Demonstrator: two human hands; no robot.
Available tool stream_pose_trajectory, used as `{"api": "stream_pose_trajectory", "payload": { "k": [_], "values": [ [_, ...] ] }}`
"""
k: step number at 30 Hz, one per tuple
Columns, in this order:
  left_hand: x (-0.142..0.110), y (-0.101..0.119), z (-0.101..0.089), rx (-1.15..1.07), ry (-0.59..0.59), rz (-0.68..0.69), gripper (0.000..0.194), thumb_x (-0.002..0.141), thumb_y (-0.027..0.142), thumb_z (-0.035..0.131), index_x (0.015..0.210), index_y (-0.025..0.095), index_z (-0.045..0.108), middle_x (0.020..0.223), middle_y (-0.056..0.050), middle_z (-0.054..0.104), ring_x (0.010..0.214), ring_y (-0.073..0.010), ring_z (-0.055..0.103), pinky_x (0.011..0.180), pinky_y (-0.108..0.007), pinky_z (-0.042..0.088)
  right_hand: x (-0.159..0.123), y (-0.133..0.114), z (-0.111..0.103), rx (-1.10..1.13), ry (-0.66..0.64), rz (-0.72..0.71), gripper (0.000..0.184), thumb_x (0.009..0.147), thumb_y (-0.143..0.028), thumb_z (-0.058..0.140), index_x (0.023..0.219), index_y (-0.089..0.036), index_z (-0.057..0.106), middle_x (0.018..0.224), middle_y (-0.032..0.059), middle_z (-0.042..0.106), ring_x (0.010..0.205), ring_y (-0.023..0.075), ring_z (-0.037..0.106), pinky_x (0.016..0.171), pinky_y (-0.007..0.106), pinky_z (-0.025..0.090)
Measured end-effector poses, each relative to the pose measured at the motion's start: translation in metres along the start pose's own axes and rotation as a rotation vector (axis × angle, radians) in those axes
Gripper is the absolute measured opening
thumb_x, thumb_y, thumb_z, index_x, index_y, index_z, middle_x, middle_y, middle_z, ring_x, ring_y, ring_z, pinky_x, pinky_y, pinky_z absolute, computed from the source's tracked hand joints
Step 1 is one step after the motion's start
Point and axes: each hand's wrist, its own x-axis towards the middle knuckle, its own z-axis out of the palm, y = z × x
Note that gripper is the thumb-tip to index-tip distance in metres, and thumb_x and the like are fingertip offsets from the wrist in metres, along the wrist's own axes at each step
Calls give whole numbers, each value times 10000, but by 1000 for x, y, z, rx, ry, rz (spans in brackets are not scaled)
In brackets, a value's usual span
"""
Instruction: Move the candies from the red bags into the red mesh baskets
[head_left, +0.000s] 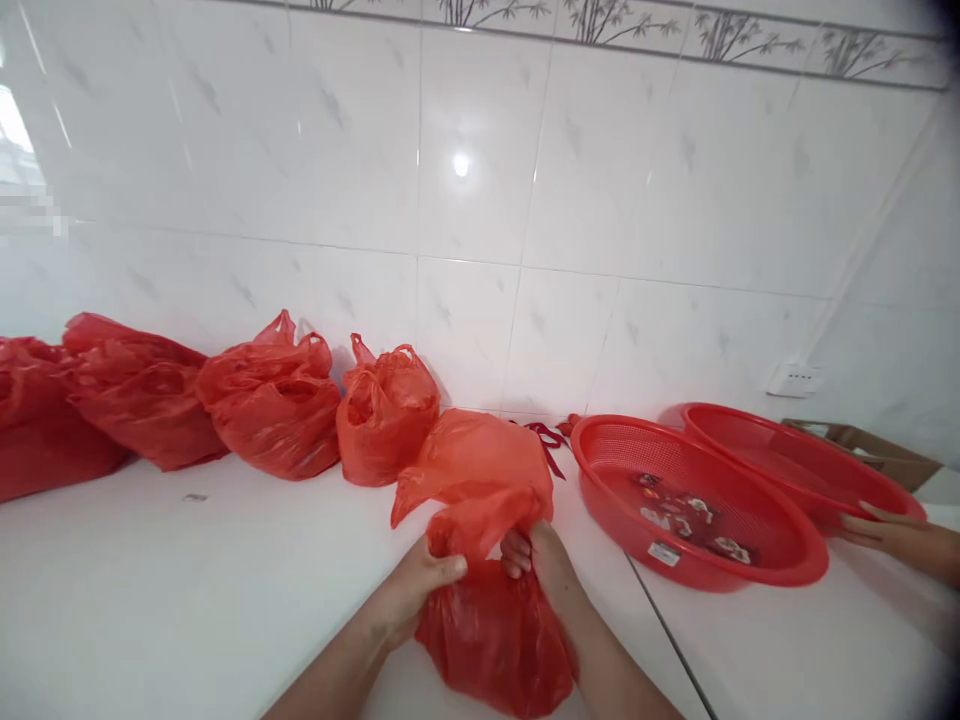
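Observation:
A red plastic bag (pixel 495 640) with something inside sits before me on the white table. My left hand (pixel 431 585) grips the left side of its top, thumb outside. At the right side of the top, my right hand (pixel 536 560) is closed with fingers curled round the thin plastic. Just behind lies another red plastic bag (pixel 480 450), spread out and flat-looking; where the two sheets part near my hands is hard to make out. What the held bag contains is blurred by the plastic.
Several filled red bags (pixel 274 410) line the wall at left. At right stand a red basket (pixel 600 460) with small packets (pixel 697 520) and a second red basin (pixel 750 440), touched by another person's hand (pixel 892 535). A cardboard box (pixel 870 445) and dark red ribbon (pixel 547 440) are behind.

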Motion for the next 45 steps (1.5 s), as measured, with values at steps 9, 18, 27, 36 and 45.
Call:
{"api": "stream_pose_trajectory", "payload": {
  "k": [9, 18, 27, 36, 45],
  "values": [
    [6, -25, -14, -280, 444, -87, 309, 758, 329, 652, 992, 128, 653, 982, -147, 715, 930, -304, 671, 830, -410, 507, -8, 18, -18, 169, -209, 103, 412, 784, -578, 513, 909, -199, 617, 487, -74, 366, 383, 65, 262, 411, 202, 313],
    [8, -22, -17, -365, 500, -24, 215, 740, 249, 685, 910, 129, 632, 913, -128, 729, 862, -262, 694, 808, -367, 530, -7, 37, -6, -274, -181, 127, 532, 761, -574, 629, 1107, -180, 540, 458, -88, 418, 359, 48, 258, 374, 176, 193],
    [5, -20, -12, -175, 225, -4, 268, 734, 289, 691, 934, 149, 580, 752, -108, 721, 629, -274, 691, 620, -401, 536, 1, 41, -5, -240, -342, 133, 390, 765, -573, 627, 763, -188, 563, 419, -80, 403, 352, 56, 302, 395, 197, 251],
    [-3, -24, -6, 385, 330, 260, 644, 652, 200, 724, 1257, 244, 506, 1263, -130, 557, 1102, -300, 577, 961, -432, 431, 1, 48, -10, -192, -154, 205, 556, 772, -586, 601, 441, -186, 404, 331, -53, 362, 332, 78, 394, 420, 220, 311],
    [-3, -20, -13, 377, 282, 218, 86, 735, 258, 662, 780, 195, 700, 988, -90, 651, 949, -266, 611, 887, -365, 459, -6, 42, -7, -290, -167, 177, 436, 807, -544, 578, 580, -175, 527, 369, -58, 416, 334, 78, 386, 412, 212, 333]
  ]
}}
